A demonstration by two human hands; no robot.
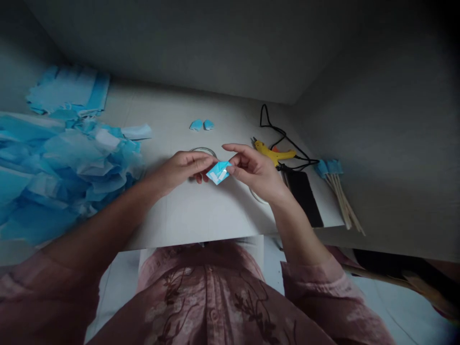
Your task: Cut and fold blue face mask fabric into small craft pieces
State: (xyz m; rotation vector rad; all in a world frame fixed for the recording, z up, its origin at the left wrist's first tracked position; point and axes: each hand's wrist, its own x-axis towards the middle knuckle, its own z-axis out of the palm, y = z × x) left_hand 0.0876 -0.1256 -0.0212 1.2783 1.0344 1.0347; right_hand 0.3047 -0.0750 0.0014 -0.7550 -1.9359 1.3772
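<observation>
A small diamond-shaped piece of folded blue fabric (214, 178) with white strips on it is held above the middle of the table. My left hand (183, 168) pinches its left corner between thumb and fingers. At its right edge, my right hand (256, 171) has thumb and a finger closed on the piece, with the index finger stretched out above. A roll of clear tape (203, 149) lies partly hidden behind my left hand. Under my right hand shows the rim of another pale round thing (259, 197), mostly covered. Two small folded blue pieces (201, 125) lie farther back.
Loose blue and white fabric pieces (72, 167) heap over the left side, with a flat stack (72, 91) behind. At right are a yellow glue gun (275, 153) with black cord, a dark phone-like slab (305, 199) and several blue-topped sticks (339, 196) by the table's right edge.
</observation>
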